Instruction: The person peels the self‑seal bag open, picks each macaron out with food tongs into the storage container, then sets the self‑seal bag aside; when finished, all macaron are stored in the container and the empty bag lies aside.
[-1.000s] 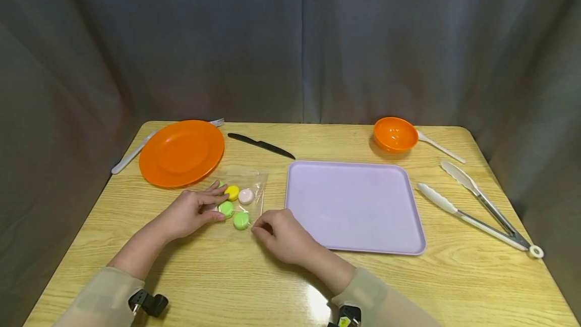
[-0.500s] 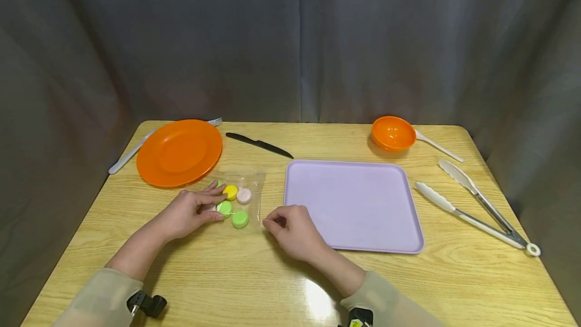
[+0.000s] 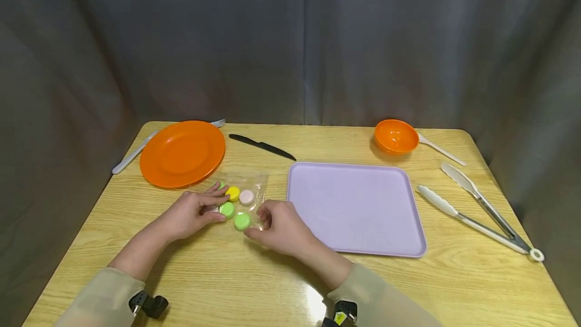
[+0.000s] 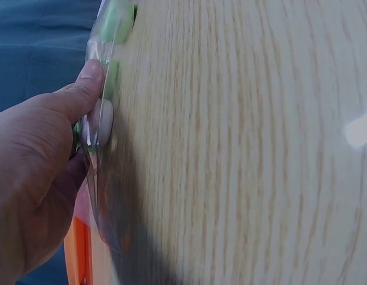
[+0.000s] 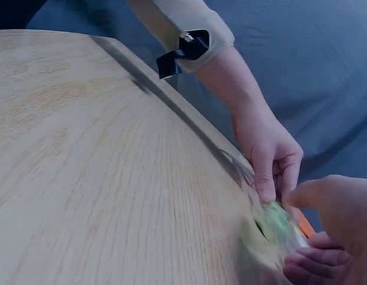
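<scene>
A clear plastic bag [image 3: 259,181] lies on the table left of centre in the head view. Inside it are several round, macaron-like pieces: a yellow one [image 3: 233,194], a pale pink one [image 3: 247,197] and green ones [image 3: 242,221]. My left hand [image 3: 195,211] grips the bag's left part, thumb on the near side and fingers over the far side. In the left wrist view the thumb [image 4: 85,86] presses on the film. At the bag's right edge is my right hand [image 3: 286,228], thumb and fingers parted beside the nearest green piece.
Right of the bag lies a lilac tray [image 3: 358,206]. An orange plate [image 3: 181,153] rests over a fork [image 3: 131,158] at the back left, near a black knife [image 3: 263,146]. Tongs [image 3: 481,216], an orange bowl [image 3: 396,137] and a white-handled utensil [image 3: 442,149] are at the right.
My right hand drew away from the bag to the right with fingertips together, then came back left to its edge and spread thumb and fingers. The left hand stayed on the bag.
</scene>
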A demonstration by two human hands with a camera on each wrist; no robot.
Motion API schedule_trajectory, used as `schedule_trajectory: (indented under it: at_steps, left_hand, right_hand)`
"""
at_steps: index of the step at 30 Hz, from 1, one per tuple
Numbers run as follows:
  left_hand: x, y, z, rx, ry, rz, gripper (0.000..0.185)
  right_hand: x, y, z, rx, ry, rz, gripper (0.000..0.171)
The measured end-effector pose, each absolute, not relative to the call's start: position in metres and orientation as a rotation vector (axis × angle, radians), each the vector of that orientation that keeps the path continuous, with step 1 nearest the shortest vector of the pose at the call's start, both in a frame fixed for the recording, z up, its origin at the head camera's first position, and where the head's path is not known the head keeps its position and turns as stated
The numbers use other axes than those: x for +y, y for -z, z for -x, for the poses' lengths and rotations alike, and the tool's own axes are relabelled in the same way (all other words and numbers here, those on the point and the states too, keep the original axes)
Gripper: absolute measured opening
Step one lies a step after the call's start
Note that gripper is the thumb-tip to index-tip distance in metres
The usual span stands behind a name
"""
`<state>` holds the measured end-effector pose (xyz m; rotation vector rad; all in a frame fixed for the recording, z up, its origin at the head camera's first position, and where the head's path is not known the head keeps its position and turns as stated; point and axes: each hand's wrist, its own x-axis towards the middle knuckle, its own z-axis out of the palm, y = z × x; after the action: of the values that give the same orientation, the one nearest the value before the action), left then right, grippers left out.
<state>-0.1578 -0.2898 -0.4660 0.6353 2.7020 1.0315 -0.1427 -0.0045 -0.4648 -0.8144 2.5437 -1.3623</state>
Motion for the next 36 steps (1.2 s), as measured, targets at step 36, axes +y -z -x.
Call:
schedule_trajectory:
  at_steps: [36]
  left_hand:
    - [-0.289, 0.470, 0.157, 2.720, -1.021, -0.614, 0.054]
  right_hand:
    - [0.018, 0.457, 0.152, 2.575, 1.463, 0.661, 0.009]
